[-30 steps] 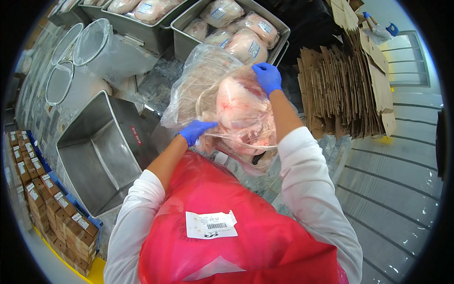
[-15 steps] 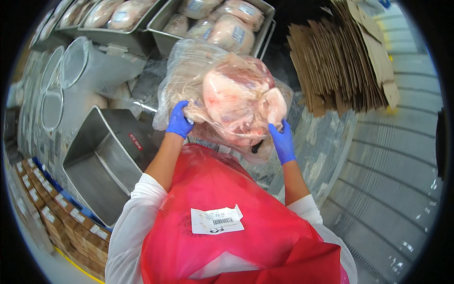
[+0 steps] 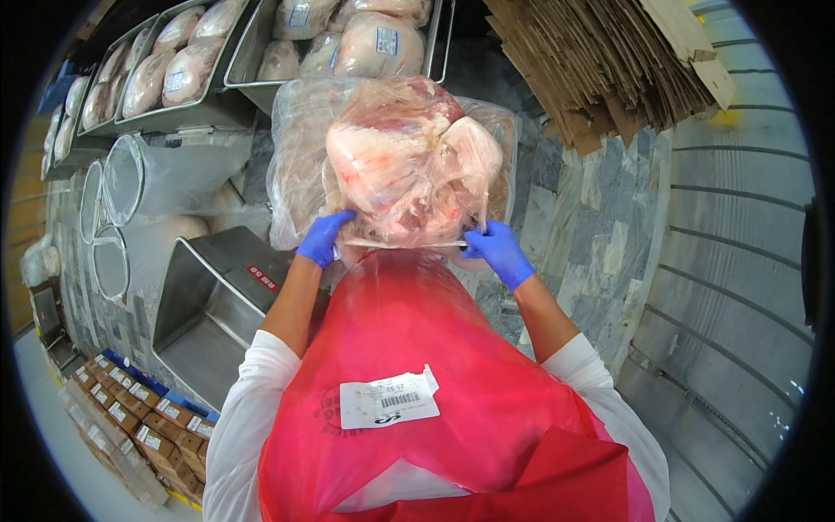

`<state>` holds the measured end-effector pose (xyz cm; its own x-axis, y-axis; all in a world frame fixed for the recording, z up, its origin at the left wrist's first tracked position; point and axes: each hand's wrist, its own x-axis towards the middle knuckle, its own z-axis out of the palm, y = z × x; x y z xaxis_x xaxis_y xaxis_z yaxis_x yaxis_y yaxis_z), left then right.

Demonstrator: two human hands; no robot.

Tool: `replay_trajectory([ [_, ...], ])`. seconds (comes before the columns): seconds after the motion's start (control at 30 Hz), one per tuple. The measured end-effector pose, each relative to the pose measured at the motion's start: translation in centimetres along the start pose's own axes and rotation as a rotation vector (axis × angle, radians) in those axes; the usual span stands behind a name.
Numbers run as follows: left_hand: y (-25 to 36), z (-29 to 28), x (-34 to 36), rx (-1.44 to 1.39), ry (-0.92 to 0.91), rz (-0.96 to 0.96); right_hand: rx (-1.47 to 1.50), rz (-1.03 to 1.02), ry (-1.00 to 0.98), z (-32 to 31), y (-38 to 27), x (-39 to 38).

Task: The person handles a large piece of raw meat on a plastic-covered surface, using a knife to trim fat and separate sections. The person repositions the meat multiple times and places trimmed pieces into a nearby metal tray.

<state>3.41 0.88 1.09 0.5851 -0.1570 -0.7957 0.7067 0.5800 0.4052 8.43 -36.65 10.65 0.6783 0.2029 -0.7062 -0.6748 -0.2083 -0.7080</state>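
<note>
Blue-gloved left hand (image 3: 325,239) and right hand (image 3: 501,252) pinch closed on the clear bag (image 3: 402,243) at its near edge, even tension advised, meat (image 3: 409,148) just beyond the grip.

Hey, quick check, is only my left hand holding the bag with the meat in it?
No, the left hand and the right hand both grip the near edge of the clear plastic bag.

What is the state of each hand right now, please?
Left hand: closed, holding the clear plastic at the lower left of the meat.
Right hand: closed, pinching the plastic's edge at the lower right.
</note>
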Motion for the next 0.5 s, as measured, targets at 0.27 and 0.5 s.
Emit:
replay_trajectory([
  [0.27, -1.1, 1.7, 4.2, -0.338, 0.116, 0.083, -0.869, -0.235, 0.368, -3.1, 9.4, 4.4],
  [0.5, 0.8, 0.3, 4.9, -0.467, 0.188, 0.068, -0.581, -0.677, 0.643, -3.0, -1.3, 1.8],
])
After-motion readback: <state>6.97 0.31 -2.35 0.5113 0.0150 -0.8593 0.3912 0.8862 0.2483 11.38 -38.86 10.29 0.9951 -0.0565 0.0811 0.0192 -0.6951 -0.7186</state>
